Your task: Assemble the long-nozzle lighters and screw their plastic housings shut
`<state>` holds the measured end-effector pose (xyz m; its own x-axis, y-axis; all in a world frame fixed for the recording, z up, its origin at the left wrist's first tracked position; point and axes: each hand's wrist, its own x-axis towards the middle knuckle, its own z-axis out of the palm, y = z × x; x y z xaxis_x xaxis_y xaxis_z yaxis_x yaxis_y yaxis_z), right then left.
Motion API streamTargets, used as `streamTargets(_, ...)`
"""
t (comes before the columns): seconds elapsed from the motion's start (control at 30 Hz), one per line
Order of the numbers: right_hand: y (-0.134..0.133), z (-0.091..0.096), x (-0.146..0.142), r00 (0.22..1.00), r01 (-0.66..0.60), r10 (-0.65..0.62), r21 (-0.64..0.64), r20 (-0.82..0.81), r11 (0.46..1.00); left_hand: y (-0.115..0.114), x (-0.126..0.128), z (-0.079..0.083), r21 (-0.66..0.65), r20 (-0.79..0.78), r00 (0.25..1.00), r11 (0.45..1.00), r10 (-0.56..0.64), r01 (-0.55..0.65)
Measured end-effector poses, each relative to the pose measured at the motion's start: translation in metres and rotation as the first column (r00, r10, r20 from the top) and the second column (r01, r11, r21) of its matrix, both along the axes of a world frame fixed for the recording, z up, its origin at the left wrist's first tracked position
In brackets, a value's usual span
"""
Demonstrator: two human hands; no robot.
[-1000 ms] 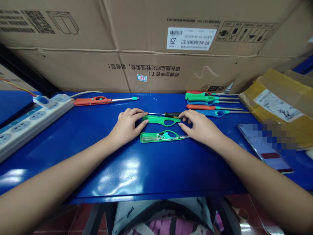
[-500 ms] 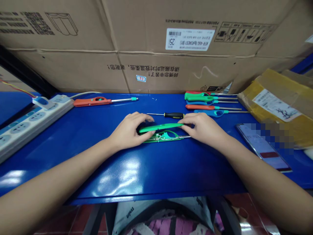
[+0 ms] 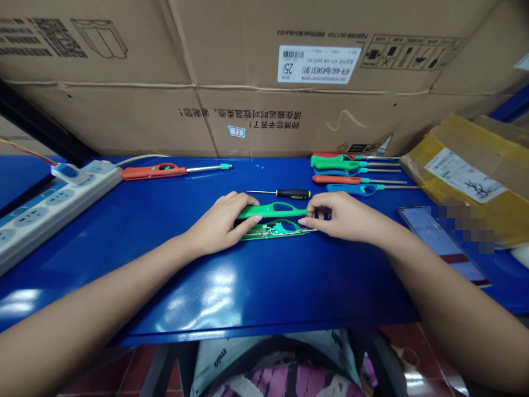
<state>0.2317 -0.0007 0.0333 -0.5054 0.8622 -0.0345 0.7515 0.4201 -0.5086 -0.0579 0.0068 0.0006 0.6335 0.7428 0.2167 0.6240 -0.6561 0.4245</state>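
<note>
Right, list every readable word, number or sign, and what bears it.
"KFR-46G/BpR3AES1 (B1)": white label, upside down.
"25": same label.
"师傅您辛苦了!": cardboard box, upside down.
"请在搬运时对我温柔些,谢谢您!": same box.
"min": pale material.
"33", perhaps: small sticker.
Too small or blurred: parcel label, screwdriver, phone screen, other box print.

On the large cardboard box we read, upside down, a white label with "KFR-46G/BpR3AES1 (B1)", the number 25 and a barcode, and below it the printed lines "师傅您辛苦了!" and "请在搬运时对我温柔些, 谢谢您!". The box also shows us a QR code, a row of handling symbols and a small blue-edged sticker with red digits that look like 33. On the pale cloth below the table edge we make out "min", while the yellow parcel's label is too small for us to read.
</note>
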Motion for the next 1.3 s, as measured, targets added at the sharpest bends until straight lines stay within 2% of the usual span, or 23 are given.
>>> streamTargets(0.2, 0.002, 0.0, 0.001, 1.0, 0.012, -0.014, -0.147, -0.007, 0.989, -0.003, 0.0, -0.001, -0.008, -0.075, 0.996, 0.999, -0.053, 0.052)
streamTargets(0.37, 0.002, -0.001, -0.001, 1.0, 0.014, -0.015, -0.165, -0.001, 0.986, -0.003, 0.001, -0.003, -0.005, -0.124, 0.988, 0.995, -0.097, 0.097)
streamTargets(0.6, 0.004, -0.002, 0.0, 0.998, 0.064, -0.068, -0.228, -0.01, 0.972, -0.004, 0.002, -0.004, -0.025, -0.143, 0.986, 0.996, -0.085, 0.083)
streamTargets(0.7, 0.005, -0.004, 0.0, 0.992, 0.076, -0.098, -0.239, -0.08, 0.968, -0.005, 0.002, -0.004, -0.028, -0.141, 0.987, 0.997, -0.079, 0.075)
streamTargets(0.77, 0.005, -0.004, -0.001, 0.984, 0.074, -0.105, -0.205, -0.142, 0.976, -0.005, 0.002, -0.004, -0.028, -0.125, 0.99, 0.997, -0.071, 0.068)
streamTargets(0.93, 0.002, -0.001, -0.003, 0.975, 0.022, -0.025, -0.014, -0.219, 1.0, -0.005, 0.001, -0.001, -0.009, -0.01, 0.999, 0.999, -0.051, 0.051)
streamTargets(1.07, -0.001, 0.006, -0.001, 0.963, -0.029, 0.051, 0.088, -0.264, 0.996, -0.008, -0.001, 0.006, 0.103, 0.025, 0.998, 0.993, -0.063, 0.06)
streamTargets(1.2, -0.002, 0.013, 0.002, 0.959, -0.139, 0.173, 0.156, -0.226, 0.978, -0.011, -0.002, 0.012, 0.227, 0.004, 0.993, 0.967, -0.121, 0.117)
streamTargets(1.3, -0.003, 0.013, 0.003, 0.964, -0.164, 0.194, 0.171, -0.179, 0.971, -0.012, -0.001, 0.013, 0.25, -0.011, 0.988, 0.957, -0.152, 0.15)
